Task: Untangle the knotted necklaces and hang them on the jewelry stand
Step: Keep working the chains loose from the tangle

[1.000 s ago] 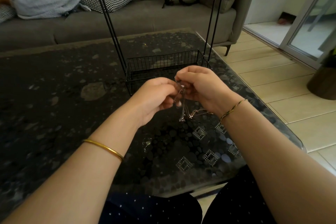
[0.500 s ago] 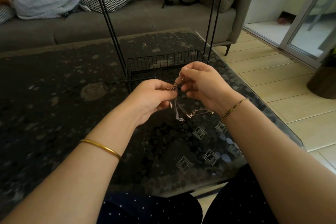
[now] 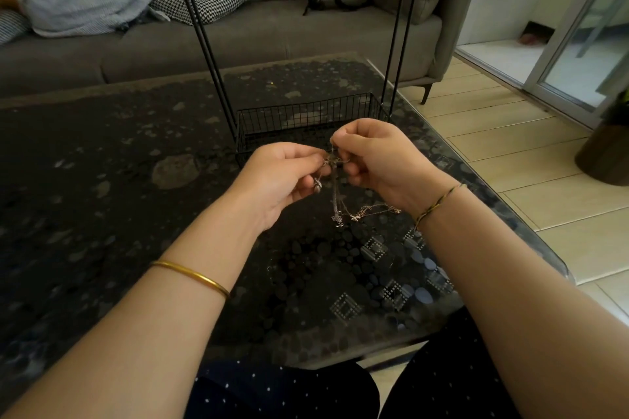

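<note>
A dark table (image 3: 102, 214) carries the jewelry stand (image 3: 306, 109). Just in front of it, our left hand (image 3: 282, 177) and right hand (image 3: 377, 153) each pinch the knotted necklaces (image 3: 337, 204), loose chains dangling. Tugging apart could tighten the knot or snap links.

You wear a thin gold bangle (image 3: 190, 277) behind your left hand (image 3: 282, 177), a braided green-and-yellow bracelet (image 3: 437, 202) behind your right hand (image 3: 377, 156), and dark white-dotted trousers (image 3: 282, 391).
</note>
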{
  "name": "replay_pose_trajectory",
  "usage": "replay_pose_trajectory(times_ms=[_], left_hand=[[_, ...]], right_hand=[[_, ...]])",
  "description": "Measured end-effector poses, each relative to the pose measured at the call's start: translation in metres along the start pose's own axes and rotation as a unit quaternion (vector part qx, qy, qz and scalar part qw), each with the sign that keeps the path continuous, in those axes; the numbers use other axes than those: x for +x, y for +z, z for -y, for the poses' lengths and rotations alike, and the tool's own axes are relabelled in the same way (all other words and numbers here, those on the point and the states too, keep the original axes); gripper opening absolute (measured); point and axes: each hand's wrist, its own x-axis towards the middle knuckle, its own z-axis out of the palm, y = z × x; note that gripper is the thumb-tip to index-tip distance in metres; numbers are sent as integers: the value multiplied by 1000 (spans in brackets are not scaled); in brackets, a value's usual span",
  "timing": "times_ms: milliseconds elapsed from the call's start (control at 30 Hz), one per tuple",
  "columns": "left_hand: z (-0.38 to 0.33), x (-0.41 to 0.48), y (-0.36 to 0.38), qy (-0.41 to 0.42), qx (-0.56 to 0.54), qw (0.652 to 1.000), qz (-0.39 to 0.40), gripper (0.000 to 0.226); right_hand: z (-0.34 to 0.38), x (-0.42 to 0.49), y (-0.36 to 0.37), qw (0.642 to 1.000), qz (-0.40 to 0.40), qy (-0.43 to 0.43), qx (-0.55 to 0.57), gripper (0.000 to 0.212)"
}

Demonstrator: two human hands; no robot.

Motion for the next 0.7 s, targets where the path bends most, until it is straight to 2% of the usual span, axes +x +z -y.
replay_pose_trajectory(times_ms=[100, 233, 433, 700], left_hand=[[2, 3, -2, 22, 57, 997, -36, 12], [5, 5, -2, 41, 94, 994, -40, 13], [2, 5, -1, 18, 82, 996, -24, 12], [0, 4, 0, 10, 63, 997, -43, 12]], right_hand=[[-1, 1, -2, 1000, -11, -4, -25, 17], [0, 0, -2, 1000, -21, -7, -14, 16], [1, -1, 0, 999, 2, -3, 46, 17], [2, -2, 0, 999, -4, -7, -41, 14]])
